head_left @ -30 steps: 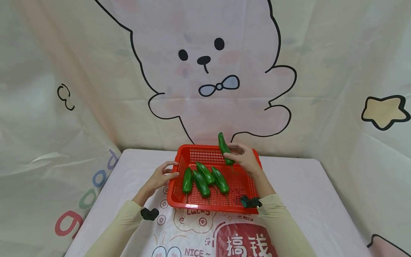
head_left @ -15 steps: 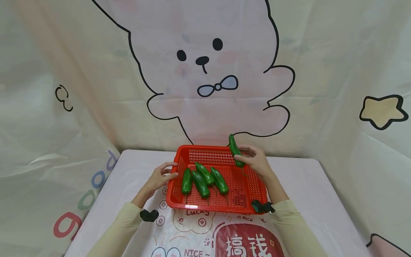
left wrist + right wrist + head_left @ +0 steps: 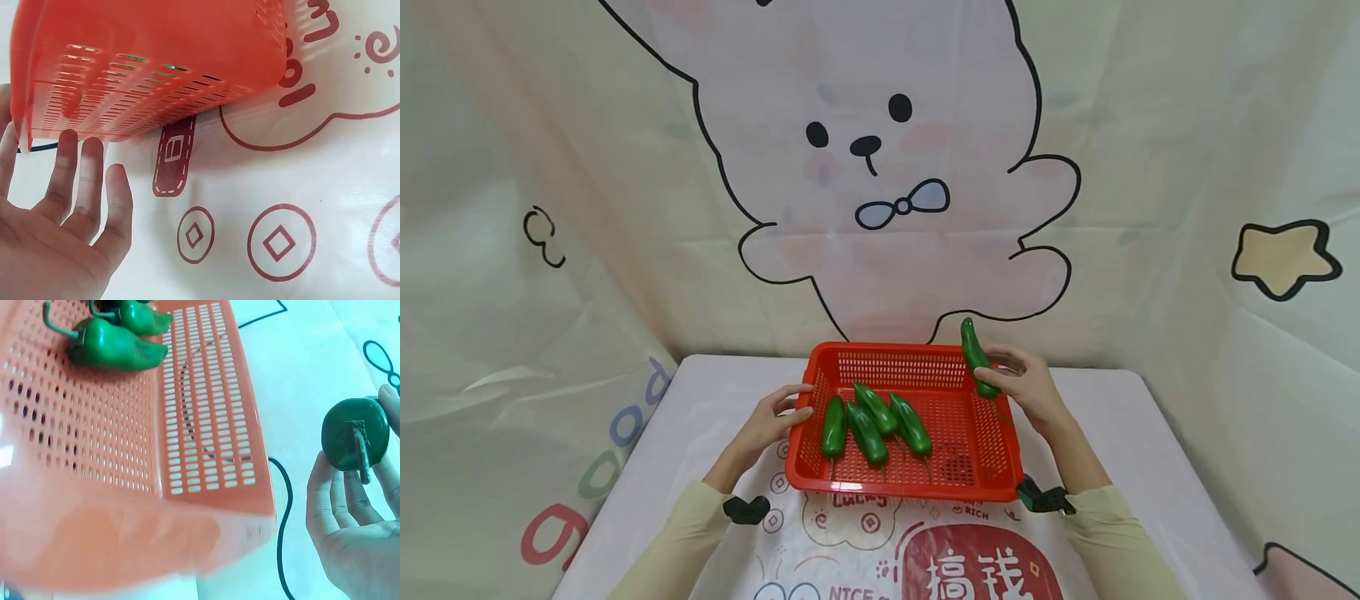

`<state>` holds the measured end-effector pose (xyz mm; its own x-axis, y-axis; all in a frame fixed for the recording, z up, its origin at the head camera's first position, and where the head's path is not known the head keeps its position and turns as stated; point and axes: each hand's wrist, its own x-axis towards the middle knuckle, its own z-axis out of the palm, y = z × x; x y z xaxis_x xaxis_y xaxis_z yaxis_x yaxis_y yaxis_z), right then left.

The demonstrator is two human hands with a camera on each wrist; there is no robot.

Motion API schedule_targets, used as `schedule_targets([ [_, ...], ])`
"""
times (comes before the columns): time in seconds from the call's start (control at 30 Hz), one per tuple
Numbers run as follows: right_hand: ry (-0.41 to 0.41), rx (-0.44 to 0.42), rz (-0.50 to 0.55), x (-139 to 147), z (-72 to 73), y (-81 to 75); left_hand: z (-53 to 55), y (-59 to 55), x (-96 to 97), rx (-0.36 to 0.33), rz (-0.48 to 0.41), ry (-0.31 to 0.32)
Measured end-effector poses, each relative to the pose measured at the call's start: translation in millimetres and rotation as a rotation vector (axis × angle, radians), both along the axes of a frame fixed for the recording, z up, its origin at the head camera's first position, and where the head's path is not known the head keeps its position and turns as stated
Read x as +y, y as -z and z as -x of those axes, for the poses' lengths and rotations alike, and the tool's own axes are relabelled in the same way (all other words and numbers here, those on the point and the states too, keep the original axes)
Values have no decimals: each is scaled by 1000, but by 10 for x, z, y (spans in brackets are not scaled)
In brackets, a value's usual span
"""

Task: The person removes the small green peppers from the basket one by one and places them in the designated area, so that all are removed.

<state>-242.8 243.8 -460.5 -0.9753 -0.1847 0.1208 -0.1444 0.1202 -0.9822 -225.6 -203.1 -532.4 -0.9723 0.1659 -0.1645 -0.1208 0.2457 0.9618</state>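
A green chili pepper (image 3: 973,354) is pinched between the thumb and fingers of my right hand (image 3: 1033,390), raised near the back right corner of a red plastic basket (image 3: 1000,493). In the right wrist view the held pepper (image 3: 340,440) shows its stem end, beyond the basket wall (image 3: 200,506). My left hand (image 3: 769,423) touches the basket's left side from outside. Seen from the left wrist, its fingers (image 3: 90,181) are fairly straight, at the basket wall (image 3: 156,37). Several green peppers (image 3: 867,433) lie in the basket's left half.
The basket stands on a table with a white printed cover (image 3: 865,575). Behind the table hangs a cloth backdrop with a cartoon animal (image 3: 887,283). More cloth walls enclose both sides, one with a yellow star (image 3: 1285,260).
My right hand has moved to the right with the pepper, from above the basket's back wall toward its right corner. My left hand keeps its place at the basket's left side.
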Motion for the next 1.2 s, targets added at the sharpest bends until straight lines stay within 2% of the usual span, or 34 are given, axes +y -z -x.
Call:
schedule_targets([
  [0.27,90,-12,-16,242,-152,15,11,54,2,10,-13,-7],
  [0.53,186,-10,-69,508,-271,139,15,62,-4,1,-17,-4],
  [0.83,249,-24,-91,764,-213,327,14,62,-20,-7,-23,-3],
  [1.2,294,-47,-153,891,-139,606,16,87,-30,-7,-25,4],
])
